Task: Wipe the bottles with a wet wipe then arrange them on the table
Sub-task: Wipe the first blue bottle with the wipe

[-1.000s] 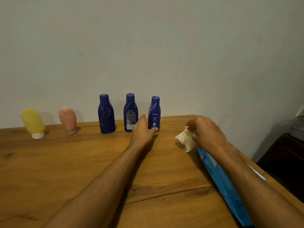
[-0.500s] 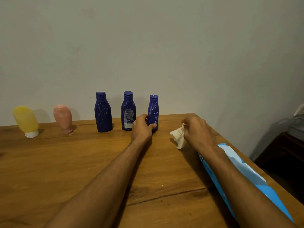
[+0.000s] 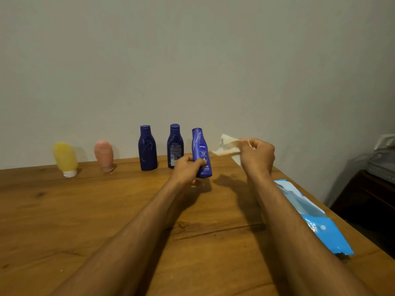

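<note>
Wiping had not yet begun: left hand [image 3: 186, 168] gripped the blue Nivea Body Milk bottle [image 3: 202, 151] low, apparently just clear of the wooden table [image 3: 85, 210]; right hand [image 3: 257, 154] pinched a crumpled wet wipe [image 3: 227, 146] beside its neck, which next needed pressing onto the bottle.

**What stays hidden or unclear**

The left hand [image 3: 188, 167] covers the lower left side of the Nivea bottle [image 3: 201, 146] and the bottom corner of the blue bottle [image 3: 175, 144] behind it, whose back label is too small to read. One end of the wet wipe [image 3: 226, 146] disappears inside the right hand [image 3: 257, 154]. The right forearm hides the left side of the wipe pack [image 3: 320, 229] at the right edge of the table [image 3: 85, 210]. The yellow tube [image 3: 65, 157] and pink tube [image 3: 104, 153] at the far edge are blurred. The frame's bottom edge cuts off both forearms.
</note>
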Demonstrator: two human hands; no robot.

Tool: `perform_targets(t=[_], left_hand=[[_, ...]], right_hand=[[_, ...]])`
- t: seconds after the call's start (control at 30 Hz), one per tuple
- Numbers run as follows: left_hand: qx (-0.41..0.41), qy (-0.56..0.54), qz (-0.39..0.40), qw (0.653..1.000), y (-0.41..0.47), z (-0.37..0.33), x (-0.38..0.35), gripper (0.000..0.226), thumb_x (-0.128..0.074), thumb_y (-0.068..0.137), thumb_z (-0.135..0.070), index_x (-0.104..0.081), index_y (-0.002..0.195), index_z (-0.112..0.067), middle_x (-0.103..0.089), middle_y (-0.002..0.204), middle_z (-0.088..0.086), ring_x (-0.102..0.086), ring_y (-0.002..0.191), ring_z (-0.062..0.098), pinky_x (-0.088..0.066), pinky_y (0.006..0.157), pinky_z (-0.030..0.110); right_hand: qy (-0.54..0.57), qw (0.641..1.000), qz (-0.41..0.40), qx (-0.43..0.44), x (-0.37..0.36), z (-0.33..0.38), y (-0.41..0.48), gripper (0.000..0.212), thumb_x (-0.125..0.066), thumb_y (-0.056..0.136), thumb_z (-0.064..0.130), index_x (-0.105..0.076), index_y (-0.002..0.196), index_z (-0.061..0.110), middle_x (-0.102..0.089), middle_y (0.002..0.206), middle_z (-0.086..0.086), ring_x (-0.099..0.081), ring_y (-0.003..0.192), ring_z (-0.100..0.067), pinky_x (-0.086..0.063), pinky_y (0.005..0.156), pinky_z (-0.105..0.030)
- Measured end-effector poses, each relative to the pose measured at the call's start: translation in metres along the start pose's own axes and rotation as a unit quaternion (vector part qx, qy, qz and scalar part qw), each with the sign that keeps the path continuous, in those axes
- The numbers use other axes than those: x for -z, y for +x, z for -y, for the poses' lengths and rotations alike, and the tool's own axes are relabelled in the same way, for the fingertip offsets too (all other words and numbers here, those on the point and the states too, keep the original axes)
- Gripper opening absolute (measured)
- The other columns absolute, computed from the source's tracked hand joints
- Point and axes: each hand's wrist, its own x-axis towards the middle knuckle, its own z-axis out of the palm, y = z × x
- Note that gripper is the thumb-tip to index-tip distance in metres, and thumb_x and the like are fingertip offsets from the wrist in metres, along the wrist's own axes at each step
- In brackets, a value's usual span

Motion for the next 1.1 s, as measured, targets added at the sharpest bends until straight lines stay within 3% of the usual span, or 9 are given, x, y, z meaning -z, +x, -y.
perform_targets(t=[0.2,0.3,0.43,0.53,0.67,0.8,0.87,0.93,1.1], left_hand=[[0.021,-0.064,0.094,0.993,-0.061,-0.004,0.016,0.034,-0.062,0.094,-0.022,-0.047,0.124,-0.014,-0.063,0.118,0.014,-0.072,0.094,0.028,-0.062,0.07,0.039],[-0.001,-0.061,0.101,0.993,-0.084,-0.004,0.021,0.03,-0.057,0.096,-0.02,-0.046,0.123,-0.013,-0.067,0.104,0.012,-0.073,0.074,0.023,-0.06,0.06,0.036],[-0.038,-0.017,0.068,0.997,-0.102,0.001,0.027,0.029,-0.051,0.099,-0.023,-0.045,0.123,-0.008,-0.066,0.103,0.016,-0.069,0.07,0.022,-0.054,0.054,0.031],[-0.057,-0.004,0.048,0.997,-0.111,0.004,0.03,0.028,-0.048,0.101,-0.022,-0.046,0.125,-0.009,-0.066,0.096,0.012,-0.068,0.065,0.018,-0.051,0.051,0.027],[-0.059,-0.068,0.05,0.995,-0.117,0.008,0.034,0.034,-0.049,0.099,-0.016,-0.043,0.133,-0.018,-0.063,0.107,0.015,-0.069,0.071,0.022,-0.056,0.052,0.034],[-0.02,-0.219,0.032,0.975,-0.126,0.015,0.034,0.038,-0.049,0.093,-0.031,-0.057,0.126,-0.013,-0.067,0.11,0.017,-0.065,0.088,0.028,-0.054,0.082,0.05],[-0.012,-0.263,0.019,0.964,-0.126,0.016,0.035,0.044,-0.043,0.097,-0.042,-0.065,0.118,-0.011,-0.07,0.106,0.016,-0.065,0.093,0.029,-0.053,0.086,0.048],[-0.016,-0.282,0.014,0.959,-0.124,0.016,0.037,0.055,-0.035,0.099,-0.056,-0.069,0.113,-0.016,-0.073,0.108,0.015,-0.069,0.098,0.029,-0.054,0.089,0.049],[-0.015,-0.238,0.04,0.97,-0.117,0.022,0.036,0.074,-0.022,0.09,-0.078,-0.078,0.088,-0.029,-0.074,0.099,0.012,-0.068,0.094,0.033,-0.052,0.09,0.056]], right_hand=[[0.038,0.982,-0.063,0.173,-0.003,0.03,-0.051,0.015,-0.055,0.092,0.013,-0.067,0.083,0.012,-0.061,0.076,0.006,-0.055,0.066,-0.002,-0.037,0.055,-0.001],[-0.043,0.966,0.0,0.255,-0.005,0.028,-0.073,0.017,-0.055,0.093,0.019,-0.069,0.097,0.011,-0.065,0.089,0.004,-0.056,0.075,-0.003,-0.034,0.06,0.003],[-0.107,0.925,0.104,0.349,-0.004,0.015,-0.101,0.021,-0.06,0.091,0.017,-0.066,0.11,0.01,-0.068,0.104,-0.006,-0.057,0.086,-0.004,-0.048,0.074,-0.013],[-0.097,0.927,0.124,0.341,-0.001,0.011,-0.112,0.024,-0.061,0.09,0.016,-0.066,0.112,0.01,-0.068,0.107,-0.006,-0.06,0.091,-0.007,-0.051,0.079,-0.019],[-0.102,0.926,0.166,0.323,0.001,0.005,-0.12,0.024,-0.061,0.089,0.016,-0.066,0.112,0.012,-0.065,0.112,-0.003,-0.058,0.096,-0.005,-0.053,0.082,-0.022],[-0.101,0.916,0.218,0.322,0.0,0.0,-0.13,0.029,-0.062,0.089,0.018,-0.064,0.116,0.01,-0.059,0.116,0.001,-0.051,0.092,0.001,-0.044,0.074,-0.003],[-0.098,0.915,0.245,0.306,0.0,-0.001,-0.135,0.037,-0.063,0.088,0.025,-0.06,0.122,0.01,-0.052,0.114,0.006,-0.049,0.09,0.003,-0.041,0.069,0.0],[-0.111,0.909,0.265,0.303,0.0,-0.001,-0.138,0.039,-0.06,0.09,0.031,-0.058,0.124,0.013,-0.049,0.115,0.008,-0.048,0.095,0.0,-0.044,0.068,-0.006],[-0.168,0.878,0.272,0.356,-0.003,-0.004,-0.134,0.029,-0.06,0.089,0.023,-0.064,0.117,0.013,-0.058,0.115,-0.001,-0.053,0.104,-0.009,-0.05,0.09,-0.028]])
